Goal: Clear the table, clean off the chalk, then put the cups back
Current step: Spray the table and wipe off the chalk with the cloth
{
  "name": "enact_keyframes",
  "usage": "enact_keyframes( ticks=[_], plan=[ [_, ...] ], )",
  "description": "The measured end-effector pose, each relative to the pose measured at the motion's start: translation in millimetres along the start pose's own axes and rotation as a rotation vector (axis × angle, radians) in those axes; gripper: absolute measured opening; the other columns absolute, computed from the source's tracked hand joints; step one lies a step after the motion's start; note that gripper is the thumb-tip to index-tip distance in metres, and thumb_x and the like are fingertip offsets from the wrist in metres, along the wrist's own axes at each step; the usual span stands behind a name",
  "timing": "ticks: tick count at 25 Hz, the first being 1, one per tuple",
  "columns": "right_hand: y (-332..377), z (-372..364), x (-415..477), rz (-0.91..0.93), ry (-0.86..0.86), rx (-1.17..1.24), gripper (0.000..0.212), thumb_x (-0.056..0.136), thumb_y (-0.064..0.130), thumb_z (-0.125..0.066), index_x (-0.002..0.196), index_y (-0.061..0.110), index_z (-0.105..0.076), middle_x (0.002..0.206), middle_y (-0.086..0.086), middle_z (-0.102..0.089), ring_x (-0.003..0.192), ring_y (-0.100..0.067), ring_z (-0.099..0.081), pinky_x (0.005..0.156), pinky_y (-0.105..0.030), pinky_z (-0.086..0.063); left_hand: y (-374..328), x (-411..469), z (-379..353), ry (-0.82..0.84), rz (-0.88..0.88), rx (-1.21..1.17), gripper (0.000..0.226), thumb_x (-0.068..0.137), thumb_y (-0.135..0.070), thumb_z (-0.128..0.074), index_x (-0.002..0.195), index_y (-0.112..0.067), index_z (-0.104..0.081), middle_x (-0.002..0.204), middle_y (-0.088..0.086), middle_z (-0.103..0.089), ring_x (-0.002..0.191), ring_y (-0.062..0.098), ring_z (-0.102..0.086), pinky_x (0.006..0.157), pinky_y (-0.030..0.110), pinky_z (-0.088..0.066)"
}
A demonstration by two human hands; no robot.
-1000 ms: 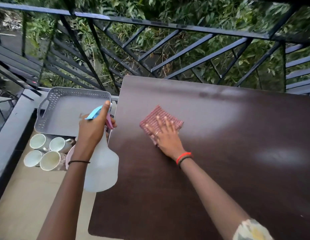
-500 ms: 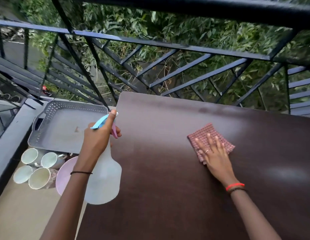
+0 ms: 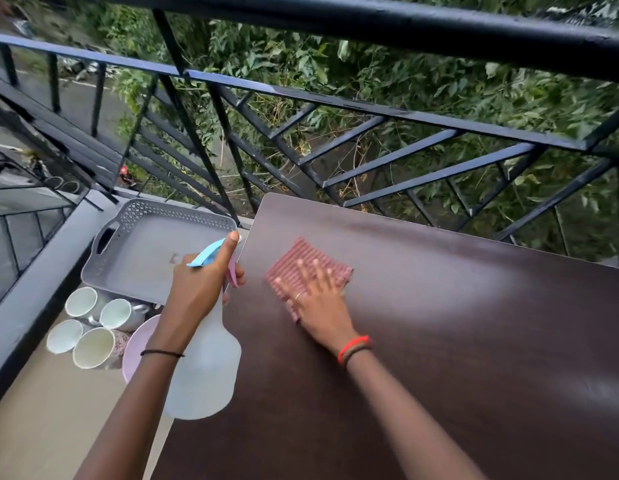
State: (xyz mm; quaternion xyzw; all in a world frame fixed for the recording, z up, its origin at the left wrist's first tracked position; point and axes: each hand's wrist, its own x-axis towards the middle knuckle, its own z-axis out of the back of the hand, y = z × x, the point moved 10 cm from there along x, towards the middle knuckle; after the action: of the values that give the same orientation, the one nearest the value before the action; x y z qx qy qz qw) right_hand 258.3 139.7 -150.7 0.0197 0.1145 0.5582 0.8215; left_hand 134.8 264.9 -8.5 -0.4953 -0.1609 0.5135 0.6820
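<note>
- Cleaning was the step in hand: the right hand [image 3: 318,296] pressed a red checked cloth [image 3: 301,258] flat on the worktop's [image 3: 457,341] far-left part, fingers straight and spread.
- The left hand [image 3: 200,289] clenched the spray bottle [image 3: 204,372] by its neck at the worktop's left edge.
- Four cups [image 3: 93,348] stood off the worktop, low on the left, beside a grey tray [image 3: 145,258].
- Next, probably: a wipe rightward across the pale haze.

A thin black band [image 3: 161,353] circles the wrist of the left hand [image 3: 197,289]. The right hand [image 3: 318,299] wears a slim ring [image 3: 297,295], and at its wrist a red band [image 3: 353,342] sits beside a darker band [image 3: 359,351].
</note>
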Motion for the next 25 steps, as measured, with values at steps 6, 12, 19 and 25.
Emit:
enact_keyframes(
  ticks=[6, 12, 19, 25],
  plan=[
    [44, -29, -135, 0.155, -0.005, -0.007, 0.067, 0.081, 0.043, -0.052, 0.144, 0.047, -0.027, 0.153, -0.006, -0.034, 0.14, -0.032, -0.027, 0.111, -0.046, -0.018, 5, -2, 12, -0.007, 0.013, -0.004, 0.07, 0.094, -0.055, -0.051, 0.066, 0.007, -0.069, 0.06, 0.005, -0.071, 0.061, 0.017, -0.066, 0.063, 0.033, -0.049],
    [-114, 4, -112, -0.323, -0.081, 0.069, 0.055, 0.09, 0.04, -0.03, 0.145, 0.04, -0.029, 0.153, -0.012, -0.03, 0.137, -0.042, -0.03, 0.111, -0.05, -0.021, 25, 2, 52, -0.046, 0.035, -0.012, 0.07, 0.094, -0.057, -0.05, 0.057, 0.0, -0.067, 0.065, 0.005, -0.073, 0.067, 0.026, -0.068, 0.061, 0.033, -0.049],
    [-89, 34, 90, -0.376, 0.004, 0.107, 0.049, 0.101, 0.041, -0.027, 0.148, 0.044, -0.013, 0.16, -0.011, 0.0, 0.145, -0.04, 0.002, 0.117, -0.051, -0.002, 67, -6, 106, -0.134, 0.122, -0.023, 0.065, 0.092, -0.058, -0.051, 0.073, 0.002, -0.07, 0.067, 0.007, -0.071, 0.05, 0.008, -0.061, 0.052, 0.028, -0.045],
    [58, 5, 104, 0.077, 0.068, -0.031, 0.047, 0.1, 0.045, -0.023, 0.147, 0.043, -0.022, 0.159, -0.011, -0.01, 0.145, -0.04, -0.01, 0.116, -0.052, -0.007, 86, -16, 134, -0.18, 0.134, -0.04, 0.068, 0.095, -0.054, -0.049, 0.076, 0.008, -0.069, 0.067, 0.008, -0.072, 0.059, 0.019, -0.062, 0.047, 0.02, -0.047]
  ],
)
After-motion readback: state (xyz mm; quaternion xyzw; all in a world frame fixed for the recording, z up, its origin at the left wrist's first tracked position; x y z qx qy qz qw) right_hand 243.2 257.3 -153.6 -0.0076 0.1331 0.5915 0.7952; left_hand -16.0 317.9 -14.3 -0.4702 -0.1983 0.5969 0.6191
